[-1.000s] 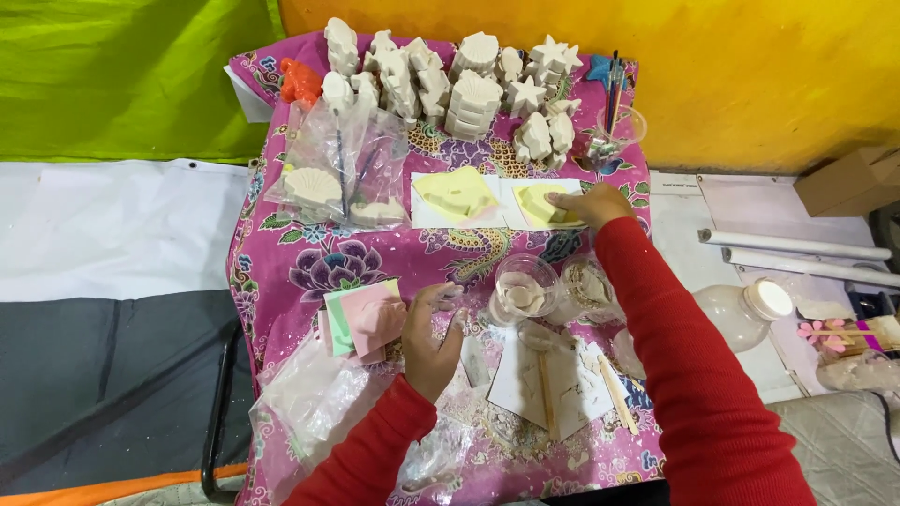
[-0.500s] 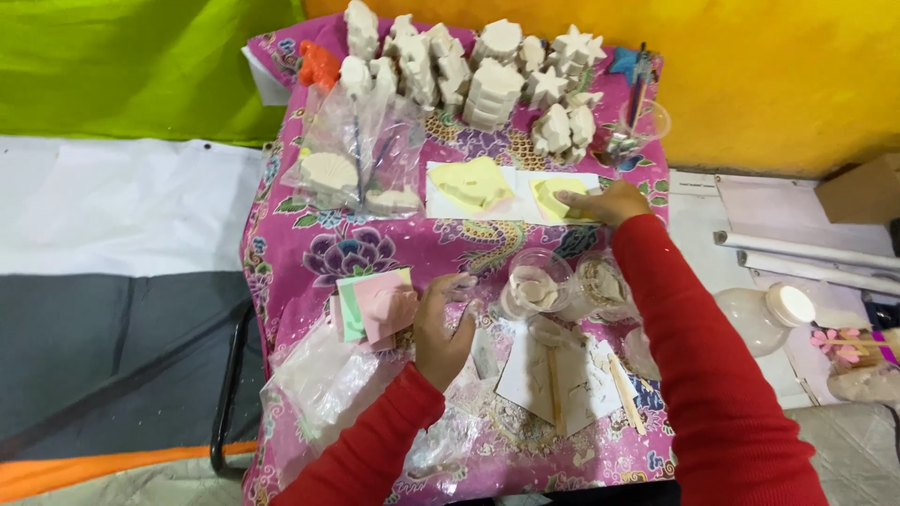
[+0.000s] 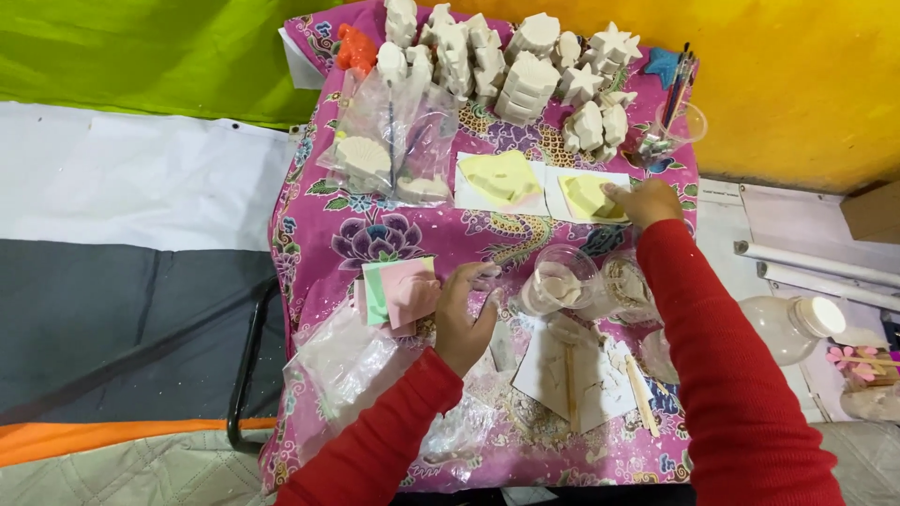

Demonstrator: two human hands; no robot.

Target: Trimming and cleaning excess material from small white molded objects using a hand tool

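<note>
Far left of the pink flowered cloth (image 3: 319, 225) on the desk: green sheet, white sheet and dark mat on the floor. On the cloth's left part, clear plastic bags (image 3: 389, 141) with a pale shell-shaped cast (image 3: 361, 157) inside, standing up toward the far edge. Nearer the front edge, a small stack of pink and green foam squares (image 3: 398, 292), and below that crumpled clear bags (image 3: 342, 361).

Just right of the foam squares, the left hand (image 3: 464, 314), red-sleeved, fingers half curled and loose, fingertips touching the squares' right edge; grip open, holding nothing that can be made out. Beyond it, toward the cloth's far edge, rows of white plaster figures (image 3: 511, 61), with an orange one (image 3: 354, 52) at their left end.

At the cloth's middle, a pale yellow mould (image 3: 502, 178) on white paper. Right of it a second yellow mould (image 3: 586, 197) on its own paper, with the right hand (image 3: 647, 201) resting fingers-down on its right edge, flat rather than clenched; grip open, pressing not clasping. The right forearm crosses over the cloth's right part and hides things beneath.

Between the two hands, clear plastic cups (image 3: 558, 281) holding whitish bits, and nearer the front edge white paper with wooden sticks (image 3: 572, 384). At the cloth's far right corner, a clear cup of brushes (image 3: 670, 126). Off the cloth to the right, a round plastic jar (image 3: 787, 323) on its side.
</note>
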